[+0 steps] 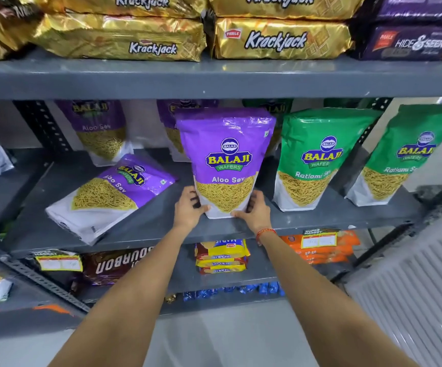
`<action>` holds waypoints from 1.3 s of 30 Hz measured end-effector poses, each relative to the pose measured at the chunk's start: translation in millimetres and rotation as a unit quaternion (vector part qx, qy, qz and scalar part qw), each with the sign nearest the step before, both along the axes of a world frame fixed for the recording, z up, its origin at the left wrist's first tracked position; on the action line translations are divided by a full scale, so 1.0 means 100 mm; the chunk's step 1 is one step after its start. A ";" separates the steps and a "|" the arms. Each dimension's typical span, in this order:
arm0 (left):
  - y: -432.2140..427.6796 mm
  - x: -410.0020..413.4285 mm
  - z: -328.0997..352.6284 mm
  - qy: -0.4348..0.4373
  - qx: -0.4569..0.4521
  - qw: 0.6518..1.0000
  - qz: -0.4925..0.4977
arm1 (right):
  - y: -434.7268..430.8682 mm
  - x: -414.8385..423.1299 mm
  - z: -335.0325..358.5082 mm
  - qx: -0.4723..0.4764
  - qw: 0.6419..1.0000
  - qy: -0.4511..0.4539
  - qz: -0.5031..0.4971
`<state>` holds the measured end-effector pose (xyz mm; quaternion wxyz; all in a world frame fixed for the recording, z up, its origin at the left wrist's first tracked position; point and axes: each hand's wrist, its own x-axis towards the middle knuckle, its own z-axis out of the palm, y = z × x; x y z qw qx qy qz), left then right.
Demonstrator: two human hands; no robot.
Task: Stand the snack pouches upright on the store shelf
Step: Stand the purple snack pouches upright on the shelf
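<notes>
A purple Aloo Sev pouch [225, 154] stands upright near the front middle of the grey shelf [161, 229]. My left hand [189, 207] grips its lower left corner and my right hand [257, 210] grips its lower right corner. To its left a second purple pouch [108, 197] lies flat on the shelf, tilted with its top toward the back right. Two green Ratlami Sev pouches [317, 160] [402, 157] stand upright to the right. More purple pouches [100, 131] stand at the back, one partly hidden behind the held pouch.
Gold Krackjack packs [280, 39] and purple Hide & Seek packs [410, 43] fill the shelf above. Biscuit packs [222, 256] and orange packs [320, 249] lie on the shelf below. A perforated upright post [42, 125] stands at the back left. A ribbed panel [421, 287] is at right.
</notes>
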<state>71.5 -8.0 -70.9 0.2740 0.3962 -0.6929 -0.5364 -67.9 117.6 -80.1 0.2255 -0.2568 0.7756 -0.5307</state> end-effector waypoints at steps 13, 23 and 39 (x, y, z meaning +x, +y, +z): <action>-0.88 1.09 0.62 -0.026 -0.171 0.980 0.098 | -0.45 1.39 0.01 -0.040 0.987 0.158 -0.015; -1.77 2.16 0.55 -0.268 -0.043 0.954 0.129 | -1.64 2.25 0.29 0.016 0.954 -0.287 0.081; -1.36 2.42 0.50 -0.058 0.089 0.986 0.128 | -1.51 2.23 0.40 -0.117 0.955 -0.247 0.113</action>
